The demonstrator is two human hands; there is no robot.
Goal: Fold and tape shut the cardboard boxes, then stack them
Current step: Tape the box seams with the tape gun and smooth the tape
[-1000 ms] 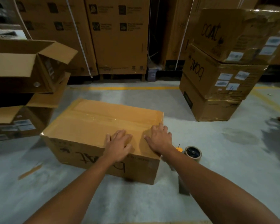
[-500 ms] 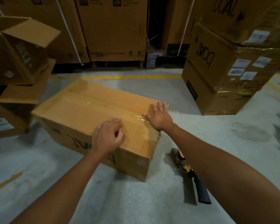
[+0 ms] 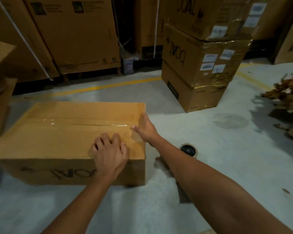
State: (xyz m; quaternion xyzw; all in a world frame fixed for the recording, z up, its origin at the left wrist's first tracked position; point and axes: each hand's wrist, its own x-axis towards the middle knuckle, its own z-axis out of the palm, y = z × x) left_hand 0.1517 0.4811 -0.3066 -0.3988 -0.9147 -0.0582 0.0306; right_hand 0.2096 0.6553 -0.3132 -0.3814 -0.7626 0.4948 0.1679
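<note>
**One closed brown cardboard box (image 3: 66, 132) on the grey concrete floor (image 3: 218, 149), both hands applied**

The box is laid flat on the floor in the lower left of the view, with a long side turned toward the person. Its top flaps are folded shut, and a strip of clear glossy tape (image 3: 91, 123) is run along the centre seam. Black handwritten lettering is seen upside down on the near side face.

The left hand (image 3: 109, 154) is placed on the top panel at the near edge, toward the right end. Its fingers are bent, with the tips set on the cardboard; nothing is gripped. The right hand (image 3: 145, 127) is laid against the right end of the box at the seam. Its fingers are held straight and together along the top right edge, and its thumb is stretched over the tape end on the top panel.

A brown roll of packing tape (image 3: 189, 149) is lying on the floor just right of the box, beside the right forearm and partly hidden by it. A stack of three taped brown cartons (image 3: 198, 65) bearing white labels is standing well apart, to the rear right. Tall printed cartons (image 3: 78, 39) are lined up along the back, behind a yellow floor line (image 3: 108, 86). A heap of crumpled brown scraps (image 3: 287, 90) is seen at the right edge.
</note>
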